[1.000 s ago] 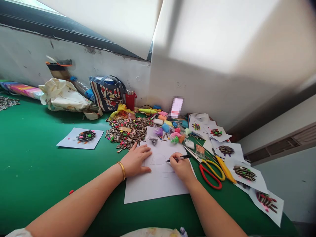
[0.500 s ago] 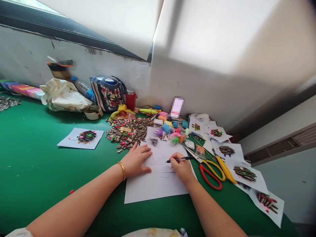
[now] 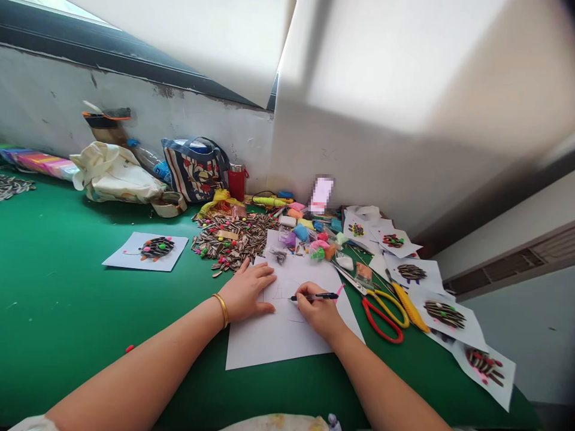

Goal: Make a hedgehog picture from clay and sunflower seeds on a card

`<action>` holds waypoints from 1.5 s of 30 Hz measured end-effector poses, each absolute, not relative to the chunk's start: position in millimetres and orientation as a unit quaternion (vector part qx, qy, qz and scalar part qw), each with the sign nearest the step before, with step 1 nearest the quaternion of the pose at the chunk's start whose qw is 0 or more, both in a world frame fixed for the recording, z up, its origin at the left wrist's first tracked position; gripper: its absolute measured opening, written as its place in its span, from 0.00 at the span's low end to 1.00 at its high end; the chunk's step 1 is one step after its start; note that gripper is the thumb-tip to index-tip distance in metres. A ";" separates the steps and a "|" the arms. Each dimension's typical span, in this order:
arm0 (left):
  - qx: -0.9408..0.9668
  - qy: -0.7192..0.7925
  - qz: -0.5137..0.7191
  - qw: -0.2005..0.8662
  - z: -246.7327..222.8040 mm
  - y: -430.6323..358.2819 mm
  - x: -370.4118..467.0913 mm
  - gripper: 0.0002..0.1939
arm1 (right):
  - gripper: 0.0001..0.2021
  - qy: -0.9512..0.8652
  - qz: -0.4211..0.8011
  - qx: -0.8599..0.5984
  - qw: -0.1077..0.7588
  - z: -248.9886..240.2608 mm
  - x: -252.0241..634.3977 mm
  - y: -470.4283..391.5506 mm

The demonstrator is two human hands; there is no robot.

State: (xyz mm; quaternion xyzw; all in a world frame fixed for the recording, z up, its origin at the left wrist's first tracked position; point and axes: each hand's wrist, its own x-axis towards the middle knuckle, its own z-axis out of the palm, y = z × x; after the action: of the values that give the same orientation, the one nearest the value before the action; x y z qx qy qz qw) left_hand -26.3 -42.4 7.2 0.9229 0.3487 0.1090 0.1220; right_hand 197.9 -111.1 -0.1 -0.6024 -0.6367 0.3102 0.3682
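Note:
A white sheet of paper [image 3: 265, 347] lies on the green table, with thin pen lines drawn in its middle. My left hand [image 3: 248, 292] rests flat on the sheet's left side, fingers spread. In my right hand [image 3: 320, 310] is a black pen [image 3: 330, 296], pinched between the fingers, its tip at the drawn lines. Just right of the sheet lie scissors [image 3: 384, 311] with one red and one yellow handle loop. Beyond the paper's far edge is a heap of striped sunflower seeds [image 3: 245, 239] mixed with small coloured balls.
Bags of coloured clay [image 3: 302, 232] crowd the table behind the paper. A yellow cutter [image 3: 409, 306] and several seed-decorated cards [image 3: 449, 317] line the right edge. One hedgehog-like card [image 3: 155, 254] lies at left. A striped bag [image 3: 197, 170] and red bottle [image 3: 236, 182] stand against the wall.
My right hand has moved left with the pen, whose tip is now nearer my left hand. A pink mark at the paper's right edge has come into view. My left hand stays put.

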 end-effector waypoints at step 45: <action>0.925 0.341 0.119 0.117 3.2 -41.1 -26.7 0.37 | 0.06 -0.636 0.298 -0.612 0.363 -4.8 199.9 -107.9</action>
State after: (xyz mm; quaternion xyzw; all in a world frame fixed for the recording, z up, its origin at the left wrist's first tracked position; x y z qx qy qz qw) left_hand -26.7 -41.1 3.2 0.9252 0.3406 0.1189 0.1174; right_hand 199.9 -107.9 -4.8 -0.6124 -0.6358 0.2982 0.3630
